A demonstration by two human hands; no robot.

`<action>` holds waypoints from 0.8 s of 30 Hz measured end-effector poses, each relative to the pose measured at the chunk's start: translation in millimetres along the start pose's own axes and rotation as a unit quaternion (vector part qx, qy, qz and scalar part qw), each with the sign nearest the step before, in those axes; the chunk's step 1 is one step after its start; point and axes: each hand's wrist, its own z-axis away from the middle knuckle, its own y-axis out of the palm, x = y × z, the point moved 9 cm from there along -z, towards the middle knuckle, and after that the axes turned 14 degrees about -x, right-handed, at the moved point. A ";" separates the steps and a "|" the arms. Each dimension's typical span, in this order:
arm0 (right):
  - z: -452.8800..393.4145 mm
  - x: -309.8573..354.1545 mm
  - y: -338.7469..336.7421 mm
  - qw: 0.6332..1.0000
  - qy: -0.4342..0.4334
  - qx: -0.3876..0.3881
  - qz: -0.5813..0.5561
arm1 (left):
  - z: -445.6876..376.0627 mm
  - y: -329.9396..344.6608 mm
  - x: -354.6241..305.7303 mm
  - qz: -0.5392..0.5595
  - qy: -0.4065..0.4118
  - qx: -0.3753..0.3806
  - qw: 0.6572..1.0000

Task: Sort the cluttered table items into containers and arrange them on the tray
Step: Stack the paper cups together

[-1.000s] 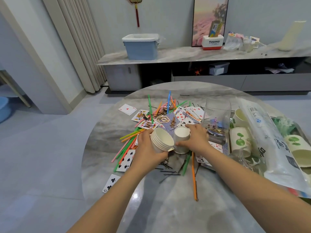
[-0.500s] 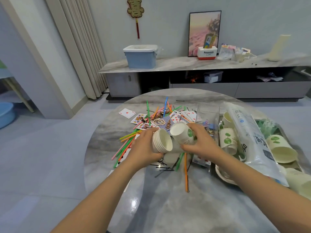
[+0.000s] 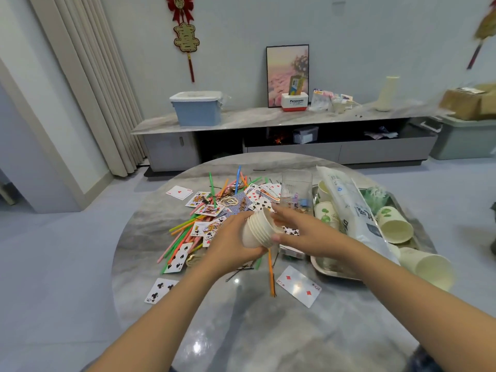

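Observation:
My left hand [image 3: 230, 238] grips a sideways stack of white paper cups [image 3: 256, 229] above the round marble table [image 3: 241, 334]. My right hand [image 3: 306, 233] is at the stack's mouth, fingers above and thumb below the rim of one paper cup nested in it. Under the hands lie playing cards [image 3: 206, 210], coloured sticks [image 3: 185, 229] and black hairpins [image 3: 239, 272]. To the right, a metal tray [image 3: 335, 271] carries printed paper cups [image 3: 393, 224] and a plastic bag of cups [image 3: 357, 210].
A clear plastic container [image 3: 296, 189] stands between the pile and the tray. One diamond card [image 3: 298, 285], an orange stick [image 3: 271, 275] and a clubs card [image 3: 159, 289] lie nearer me. Another paper cup [image 3: 429, 267] lies off the tray's near right corner.
My right hand lifted a single cup off the table and brought it into the mouth of the stack in my left hand. The view tilted up.

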 end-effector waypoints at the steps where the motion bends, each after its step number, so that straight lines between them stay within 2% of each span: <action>1: 2.7 -1.9 3.5 1.000 -0.003 0.009 0.014 | -3.0 2.2 -0.1 0.009 -0.003 -0.006 1.000; 4: 7.9 -5.2 19.3 0.999 -0.004 0.049 0.016 | -10.7 12.0 0.0 0.008 0.008 -0.011 1.000; 6: 3.5 -8.7 14.2 0.999 0.005 0.031 -0.013 | -16.9 22.3 0.7 0.005 0.015 -0.009 1.000; 12: -8.5 -42.5 -58.5 0.983 0.044 -0.167 0.062 | -24.8 44.2 -5.8 -0.006 0.026 0.011 1.000; 15: -2.3 -66.6 -92.4 0.933 0.077 -0.237 0.258 | -22.4 52.2 -8.8 -0.022 0.025 0.028 0.999; 17: 4.4 -100.2 -99.8 0.904 0.169 -0.191 0.344 | -20.2 56.2 -9.9 -0.037 0.024 0.035 0.998; 20: 13.0 -152.4 -88.8 0.916 0.288 -0.112 0.255 | -18.0 56.7 -11.1 -0.041 0.026 0.034 0.998; 24: 11.9 -161.7 -79.5 0.934 0.277 -0.116 0.195 | -18.8 52.7 -12.9 -0.032 0.021 0.027 0.999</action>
